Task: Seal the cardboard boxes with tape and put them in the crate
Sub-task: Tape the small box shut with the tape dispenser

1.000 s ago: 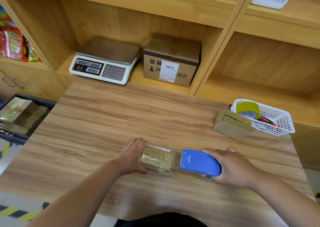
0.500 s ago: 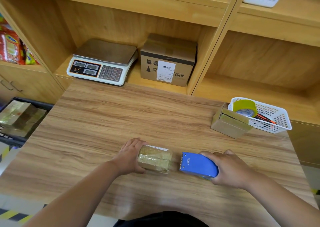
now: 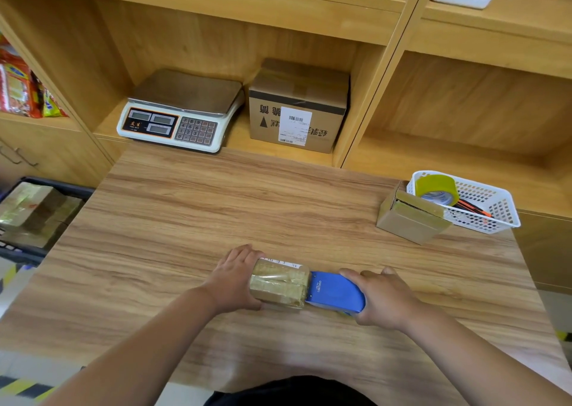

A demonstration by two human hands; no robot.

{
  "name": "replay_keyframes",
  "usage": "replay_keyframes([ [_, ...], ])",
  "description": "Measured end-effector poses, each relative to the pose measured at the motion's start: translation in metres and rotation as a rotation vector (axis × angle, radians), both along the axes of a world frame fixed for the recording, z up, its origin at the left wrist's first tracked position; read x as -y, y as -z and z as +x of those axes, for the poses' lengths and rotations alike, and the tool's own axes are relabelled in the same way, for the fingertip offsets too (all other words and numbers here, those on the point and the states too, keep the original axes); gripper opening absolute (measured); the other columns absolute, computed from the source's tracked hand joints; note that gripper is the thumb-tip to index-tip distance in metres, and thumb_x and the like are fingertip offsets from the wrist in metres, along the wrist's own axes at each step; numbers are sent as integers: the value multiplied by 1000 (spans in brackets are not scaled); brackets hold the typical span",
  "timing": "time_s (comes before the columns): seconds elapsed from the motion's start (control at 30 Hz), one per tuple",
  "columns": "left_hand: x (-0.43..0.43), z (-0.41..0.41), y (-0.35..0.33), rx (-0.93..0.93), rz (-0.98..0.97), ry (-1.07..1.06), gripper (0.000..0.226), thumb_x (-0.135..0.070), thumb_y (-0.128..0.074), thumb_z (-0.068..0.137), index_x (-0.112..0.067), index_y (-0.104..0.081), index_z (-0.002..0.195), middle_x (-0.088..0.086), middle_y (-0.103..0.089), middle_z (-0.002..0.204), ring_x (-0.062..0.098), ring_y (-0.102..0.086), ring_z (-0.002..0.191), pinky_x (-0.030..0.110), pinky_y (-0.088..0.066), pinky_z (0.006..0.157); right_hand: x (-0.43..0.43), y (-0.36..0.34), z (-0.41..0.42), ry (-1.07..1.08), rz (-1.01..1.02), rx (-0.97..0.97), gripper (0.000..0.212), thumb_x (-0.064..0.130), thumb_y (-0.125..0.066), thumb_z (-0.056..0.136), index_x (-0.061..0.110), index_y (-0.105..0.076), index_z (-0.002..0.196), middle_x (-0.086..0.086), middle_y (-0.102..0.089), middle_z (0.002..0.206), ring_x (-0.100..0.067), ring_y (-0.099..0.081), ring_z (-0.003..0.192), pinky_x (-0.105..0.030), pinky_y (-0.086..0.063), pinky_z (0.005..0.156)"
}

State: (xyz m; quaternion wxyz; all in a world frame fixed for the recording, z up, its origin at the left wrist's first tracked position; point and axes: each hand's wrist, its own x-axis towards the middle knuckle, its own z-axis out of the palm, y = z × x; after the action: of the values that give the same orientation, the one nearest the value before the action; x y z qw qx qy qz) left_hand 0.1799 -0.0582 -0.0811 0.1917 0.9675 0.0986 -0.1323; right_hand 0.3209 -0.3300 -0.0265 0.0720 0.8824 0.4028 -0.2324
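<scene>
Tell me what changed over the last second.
The dispenser, gripped by the right hand, pulled right off the box, then slid back left against its right end. Nothing was let go: the left hand kept holding the box in place. The second box and basket stayed put.

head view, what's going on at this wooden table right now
A person is taping up a small tape-wrapped cardboard box on the wooden table. The left hand holds the box by its left end, while the right hand grips a blue tape dispenser pressed against the box's right side. A second small cardboard box waits beside a white plastic basket. The black crate at the left already holds wrapped boxes.
</scene>
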Motion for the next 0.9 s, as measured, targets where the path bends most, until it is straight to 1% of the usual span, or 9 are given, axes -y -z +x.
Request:
replay_keyframes([
  [0.1,10,6,-3,9,157,100,113,-67,-63,61,-18,-14,148,0,-18,153,18,4,145,38,14,115,1,0,-2,-5,15,30,75,45,-54,70,47,-24,138,12,-55,101,-13,-52,87,-27,-22,83],
  [0.17,22,14,-6,25,233,206,112,-67,-60,63,-15,-10,150,1,-16,153,21,6,145,42,21,111,2,0,-4,-4,13,43,74,46,-54,70,47,-25,138,13,-55,100,-12,-49,83,-27,-22,82],
  [0.3,51,32,-8,32,259,360,111,-62,-64,67,-15,-7,150,4,-18,152,25,3,145,48,17,114,3,0,-6,10,12,56,77,45,-55,68,46,-25,139,12,-55,103,-12,-40,77,-26,-22,82],
  [0.43,60,41,-11,63,269,375,100,-54,-68,70,-14,-17,145,7,-29,143,27,-12,140,46,4,117,4,-6,-7,19,38,73,79,43,-56,67,45,-26,140,12,-56,106,-15,-52,88,-26,-25,87],
  [0.53,53,44,-17,154,157,273,92,-55,-72,63,-25,-31,139,-4,-39,135,21,-25,129,34,-14,108,7,-17,-5,49,75,89,78,45,-57,68,46,-25,140,12,-56,110,-15,-53,93,-26,-25,87],
  [0.63,40,45,-27,173,-89,132,100,-50,-78,57,-28,-31,142,-11,-42,136,16,-30,122,26,-26,102,7,-35,-2,68,142,116,77,51,-58,70,48,-23,139,14,-56,114,-13,-52,94,-25,-23,85],
  [0.73,27,41,-33,177,-340,-4,106,-38,-86,53,-28,-32,143,-11,-44,127,11,-36,119,14,-28,98,2,-56,2,66,227,109,76,54,-59,72,48,-25,139,17,-56,120,-8,-52,98,-24,-23,87],
  [0.8,20,36,-33,137,-437,-78,108,-33,-88,52,-31,-30,143,-9,-42,123,6,-40,114,11,-30,94,-5,-67,2,62,265,84,76,55,-60,71,49,-25,139,20,-55,122,-6,-52,102,-23,-24,89],
  [0.9,16,27,-29,74,-486,-124,108,-30,-88,51,-30,-30,141,-6,-48,129,7,-46,117,15,-36,95,-19,-74,1,25,248,66,76,54,-60,71,49,-25,138,20,-54,120,-8,-52,103,-23,-23,89],
])
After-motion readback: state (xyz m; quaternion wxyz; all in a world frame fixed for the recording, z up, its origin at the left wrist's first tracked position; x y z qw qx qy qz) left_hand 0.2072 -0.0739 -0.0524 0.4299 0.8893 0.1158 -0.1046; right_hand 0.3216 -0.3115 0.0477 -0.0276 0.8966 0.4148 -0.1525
